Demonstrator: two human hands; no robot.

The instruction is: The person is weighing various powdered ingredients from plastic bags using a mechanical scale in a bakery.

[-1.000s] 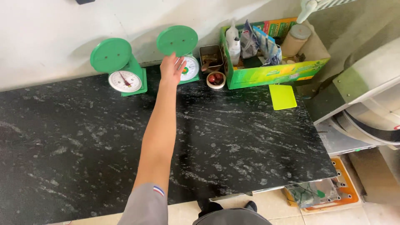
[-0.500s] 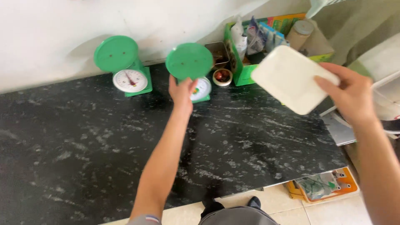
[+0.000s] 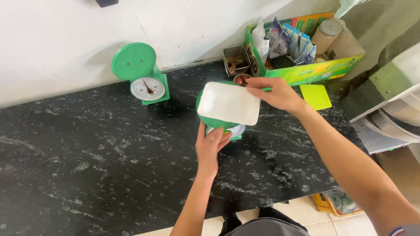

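Note:
My right hand [image 3: 275, 93] holds a white rectangular foam tray [image 3: 229, 103] by its right edge, flat on the round pan of a green kitchen scale [image 3: 218, 123]. My left hand [image 3: 211, 143] grips the front of that scale's body, over its dial, which is mostly hidden. The scale stands on the black speckled stone counter [image 3: 109, 161], toward its middle. A second green scale [image 3: 141, 74] with a round pan and white dial stands by the wall at the back.
A green and yellow cardboard box [image 3: 306, 48] with packets and a jar stands at the back right. Beside it are a small metal tin [image 3: 236, 59] and a small round bowl [image 3: 241, 79]. A yellow square pad [image 3: 316, 96] lies on the counter. Grey machine parts [image 3: 389, 109] stand right.
My left hand pulled the nearer scale from the wall toward the counter's middle. My right hand came in with the white tray and lowered it onto the scale's pan.

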